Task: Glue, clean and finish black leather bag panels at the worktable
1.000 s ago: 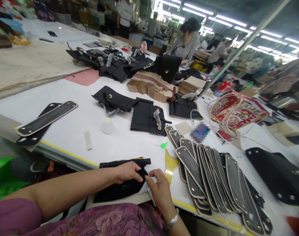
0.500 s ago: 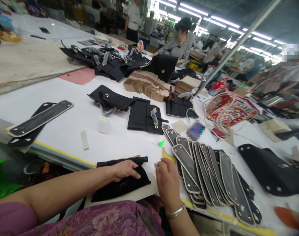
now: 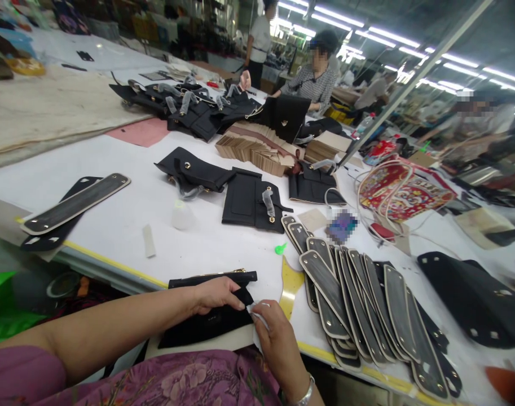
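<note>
A black zipped pouch lies on a pale board at the near table edge. My left hand rests on the pouch, fingers curled down on its top. My right hand is closed on a small white cloth, pressing it against the pouch's right end. A yellow curved template lies just beyond my right hand. To the right, several long black panels with pale rims are fanned out in an overlapping row.
Black bag parts and a strip panel lie on the white table. Stacked tan card pieces, a red printed bag and a large black panel sit further off. A person sits at the far side.
My right hand came back from near the yellow template to the pouch's right end and now presses the white cloth there. My left hand stayed on the pouch.
</note>
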`<state>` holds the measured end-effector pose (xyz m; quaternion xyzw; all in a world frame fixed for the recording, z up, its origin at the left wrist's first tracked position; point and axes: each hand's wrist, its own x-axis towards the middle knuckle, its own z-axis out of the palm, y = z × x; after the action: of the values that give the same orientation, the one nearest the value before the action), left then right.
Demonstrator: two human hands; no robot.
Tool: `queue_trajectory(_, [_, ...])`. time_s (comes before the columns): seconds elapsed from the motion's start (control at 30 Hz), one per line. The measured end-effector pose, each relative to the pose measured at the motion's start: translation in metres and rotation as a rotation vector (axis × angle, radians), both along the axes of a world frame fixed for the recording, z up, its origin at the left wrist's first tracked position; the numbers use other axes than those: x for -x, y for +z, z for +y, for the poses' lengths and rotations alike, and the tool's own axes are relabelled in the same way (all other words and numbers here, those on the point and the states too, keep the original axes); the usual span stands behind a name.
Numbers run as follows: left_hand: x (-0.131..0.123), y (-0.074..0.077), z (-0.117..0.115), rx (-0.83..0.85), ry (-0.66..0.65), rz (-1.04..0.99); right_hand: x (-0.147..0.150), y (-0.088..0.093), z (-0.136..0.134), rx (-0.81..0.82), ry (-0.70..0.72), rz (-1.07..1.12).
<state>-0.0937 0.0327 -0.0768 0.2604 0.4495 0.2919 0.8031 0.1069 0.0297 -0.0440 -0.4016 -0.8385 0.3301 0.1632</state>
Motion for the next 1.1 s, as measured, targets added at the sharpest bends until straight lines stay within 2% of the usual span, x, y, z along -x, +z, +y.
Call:
queue_trajectory(0.1, [0.0,-0.002,0.0,0.028,-0.003,-0.02,-0.01,-0.002,0.001,-0.148,-0.12,-0.091])
queue_trajectory(0.2, [-0.001,-0.004,0.0,0.032,-0.014,-0.031,-0.01,0.005,0.004,-0.276,-0.179,-0.118])
queue_trajectory(0.3, [-0.002,-0.004,0.0,-0.008,-0.016,0.004,0.011,0.01,0.004,-0.36,-0.095,-0.144])
queue_trajectory(0.4, [-0.001,-0.003,0.0,-0.075,-0.002,0.027,0.026,0.0,-0.001,-0.466,0.038,-0.274])
queue_trajectory(0.47, [0.0,-0.002,0.0,-0.059,-0.002,-0.002,0.017,-0.012,-0.005,-0.564,0.087,-0.362])
queue_trajectory(0.53, [0.0,-0.001,0.001,-0.007,-0.008,-0.041,-0.006,-0.019,-0.008,-0.625,0.096,-0.4])
queue_trajectory(0.6, [0.001,-0.001,0.001,0.029,-0.016,-0.07,-0.027,-0.017,-0.008,-0.602,0.079,-0.398])
queue_trajectory(0.67, [0.001,-0.002,0.002,0.036,-0.027,-0.082,-0.033,-0.006,-0.007,-0.536,0.036,-0.338])
queue_trajectory(0.73, [0.001,-0.003,0.002,0.03,-0.035,-0.07,-0.019,0.006,-0.004,-0.491,-0.055,-0.212])
queue_trajectory(0.8, [0.001,-0.004,0.002,-0.013,-0.026,-0.032,0.006,0.01,-0.002,-0.458,-0.111,-0.079])
queue_trajectory(0.9, [0.002,-0.004,0.001,-0.091,-0.017,0.008,0.03,-0.001,0.001,-0.399,-0.019,-0.053])
queue_trajectory(0.97, [0.003,-0.003,0.0,-0.074,-0.03,-0.039,0.023,-0.012,0.004,-0.379,0.022,-0.122])
queue_trajectory(1.03, [0.004,-0.003,0.0,-0.014,-0.047,-0.113,0.003,-0.017,0.008,-0.372,-0.03,-0.16])
queue_trajectory(1.1, [0.005,-0.003,0.0,0.032,-0.061,-0.164,-0.02,-0.011,0.011,-0.335,-0.118,-0.134])
